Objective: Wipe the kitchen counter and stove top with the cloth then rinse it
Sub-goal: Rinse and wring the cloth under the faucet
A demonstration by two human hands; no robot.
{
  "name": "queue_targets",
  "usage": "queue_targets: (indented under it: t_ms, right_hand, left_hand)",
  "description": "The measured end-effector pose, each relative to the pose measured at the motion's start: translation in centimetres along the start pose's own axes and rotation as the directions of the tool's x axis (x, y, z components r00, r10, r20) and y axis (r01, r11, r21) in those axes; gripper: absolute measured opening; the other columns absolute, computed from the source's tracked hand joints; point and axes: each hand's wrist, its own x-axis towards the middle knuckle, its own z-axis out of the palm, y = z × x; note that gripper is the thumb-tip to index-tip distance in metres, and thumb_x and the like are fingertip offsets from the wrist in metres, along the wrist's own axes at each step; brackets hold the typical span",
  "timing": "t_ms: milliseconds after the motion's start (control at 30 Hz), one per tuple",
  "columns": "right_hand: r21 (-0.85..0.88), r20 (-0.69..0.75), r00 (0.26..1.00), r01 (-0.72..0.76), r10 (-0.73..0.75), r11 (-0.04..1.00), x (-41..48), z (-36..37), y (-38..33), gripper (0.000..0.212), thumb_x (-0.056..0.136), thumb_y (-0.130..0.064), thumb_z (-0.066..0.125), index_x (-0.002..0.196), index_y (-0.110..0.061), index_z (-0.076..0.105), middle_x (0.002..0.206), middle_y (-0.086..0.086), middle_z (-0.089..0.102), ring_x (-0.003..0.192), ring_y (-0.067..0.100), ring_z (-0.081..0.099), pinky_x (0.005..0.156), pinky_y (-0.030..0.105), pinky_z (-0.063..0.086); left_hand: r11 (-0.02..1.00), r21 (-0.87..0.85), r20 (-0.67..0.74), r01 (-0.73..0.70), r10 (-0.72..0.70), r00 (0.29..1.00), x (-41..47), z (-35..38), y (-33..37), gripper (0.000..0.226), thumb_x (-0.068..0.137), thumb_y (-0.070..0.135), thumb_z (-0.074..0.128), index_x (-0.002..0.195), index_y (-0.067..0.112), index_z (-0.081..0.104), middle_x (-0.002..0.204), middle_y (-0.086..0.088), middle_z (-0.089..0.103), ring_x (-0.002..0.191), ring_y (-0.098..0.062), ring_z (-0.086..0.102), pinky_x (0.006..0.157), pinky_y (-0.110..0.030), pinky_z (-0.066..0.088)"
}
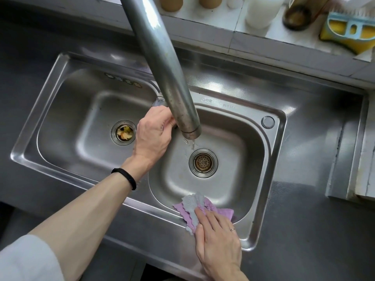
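Note:
A pink and grey cloth (189, 207) lies bunched over the near rim of the right basin of a steel double sink (269, 159). My right hand (218, 238) holds it there, fingers over the cloth and thumb at its near edge. My left hand (153, 134) reaches across the divider and grips the tap handle (160, 102) behind the long steel spout (162, 63). A thin trickle of water (191, 144) falls from the spout mouth toward the right drain (203, 163).
The left basin's drain strainer (123, 133) holds food scraps. On the tiled ledge behind stand bottles (261, 11) and a yellow sponge in a blue holder (353, 32). Dark steel counter (304, 230) surrounds the sink, with a raised step at the right.

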Motion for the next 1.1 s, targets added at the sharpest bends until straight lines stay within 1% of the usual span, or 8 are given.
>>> queue_targets:
  t_ms: [167, 300, 433, 500, 600, 800, 1000, 1100]
  right_hand:
    - [0.091, -0.027, 0.999, -0.017, 0.019, 0.996, 0.6, -0.8, -0.1, 0.034, 0.09, -0.028, 0.056, 0.111, -0.025, 0.082, 0.098, -0.011, 0.077, 0.094, 0.014, 0.072, 0.094, 0.027, 0.048]
    - [0.213, 0.23, 0.927, -0.346, 0.297, 0.914, 2.5, -2.4, -0.5, 0.021, 0.097, -0.033, 0.057, 0.102, -0.042, 0.075, 0.084, -0.015, 0.07, 0.091, 0.019, 0.066, 0.072, 0.031, 0.048]
    - [0.403, 0.347, 0.832, -0.55, 0.434, 0.732, 6.6, -3.6, -0.5, 0.017, 0.102, -0.039, 0.054, 0.102, -0.038, 0.071, 0.079, -0.007, 0.072, 0.087, 0.029, 0.067, 0.076, 0.04, 0.047]
    - [0.529, 0.286, 0.859, -0.511, 0.425, 0.678, 9.3, -4.9, -1.5, 0.019, 0.102, -0.035, 0.058, 0.097, -0.041, 0.075, 0.075, -0.013, 0.072, 0.077, 0.014, 0.068, 0.076, 0.032, 0.049]
    - [0.718, 0.247, 0.891, -0.432, 0.382, 0.545, 13.1, -6.5, -3.2, 0.025, 0.103, -0.026, 0.06, 0.094, -0.041, 0.079, 0.082, -0.022, 0.076, 0.076, -0.006, 0.069, 0.073, 0.015, 0.051]
    - [0.816, 0.153, 0.902, -0.346, 0.403, 0.463, 17.2, -7.8, -4.7, 0.018, 0.099, -0.021, 0.068, 0.094, -0.03, 0.082, 0.103, -0.011, 0.072, 0.097, 0.002, 0.068, 0.09, 0.026, 0.053]
    - [0.85, 0.201, 0.877, -0.377, 0.436, 0.367, 18.8, -8.4, -5.3, 0.011, 0.094, -0.025, 0.078, 0.103, -0.02, 0.083, 0.097, -0.006, 0.078, 0.086, 0.005, 0.07, 0.089, 0.035, 0.058]
    - [0.873, 0.177, 0.877, -0.35, 0.447, 0.34, 19.1, -8.8, -5.6, 0.018, 0.088, -0.02, 0.083, 0.106, -0.023, 0.079, 0.09, -0.007, 0.079, 0.089, 0.006, 0.074, 0.085, 0.026, 0.058]
  left_hand:
    - [1.0, -0.016, -0.048, 0.023, -0.024, 0.999, -0.2, -0.1, 0.6, 0.01, 0.099, 0.014, 0.065, 0.099, 0.007, 0.073, 0.095, -0.01, 0.072, 0.094, -0.036, 0.067, 0.087, -0.055, 0.052]
    - [0.997, -0.062, -0.085, 0.05, -0.055, 0.995, -0.7, -0.6, 1.5, 0.014, 0.097, 0.007, 0.066, 0.107, 0.012, 0.075, 0.106, -0.002, 0.075, 0.103, -0.025, 0.07, 0.095, -0.049, 0.054]
    - [0.992, -0.062, -0.261, 0.106, -0.119, 0.958, -1.8, -1.1, 1.8, 0.043, 0.094, -0.001, 0.066, 0.099, 0.041, 0.069, 0.094, 0.021, 0.066, 0.09, -0.006, 0.062, 0.087, -0.029, 0.053]
    - [0.987, -0.104, -0.305, 0.125, -0.151, 0.94, -2.6, -1.4, 2.0, 0.056, 0.095, -0.005, 0.057, 0.089, 0.051, 0.059, 0.086, 0.023, 0.056, 0.083, -0.007, 0.054, 0.081, -0.023, 0.045]
    - [0.985, -0.122, -0.314, 0.124, -0.157, 0.936, -4.4, -1.4, 1.7, 0.053, 0.093, -0.011, 0.049, 0.096, 0.04, 0.061, 0.099, 0.011, 0.062, 0.096, 0.0, 0.058, 0.092, -0.02, 0.045]
    - [0.963, -0.17, -0.254, 0.207, -0.246, 0.935, -7.4, -1.2, 0.7, 0.034, 0.092, -0.004, 0.047, 0.09, 0.013, 0.076, 0.108, -0.001, 0.07, 0.109, -0.011, 0.066, 0.099, -0.037, 0.052]
    - [0.946, -0.198, -0.227, 0.258, -0.3, 0.926, -8.5, -0.8, 0.3, 0.039, 0.089, -0.003, 0.045, 0.085, 0.021, 0.076, 0.108, 0.007, 0.071, 0.111, -0.014, 0.068, 0.092, -0.036, 0.053]
    - [0.935, -0.224, -0.193, 0.276, -0.32, 0.927, -8.7, -0.5, 0.0, 0.045, 0.093, -0.011, 0.05, 0.085, 0.024, 0.076, 0.108, 0.01, 0.071, 0.112, -0.018, 0.068, 0.093, -0.036, 0.053]
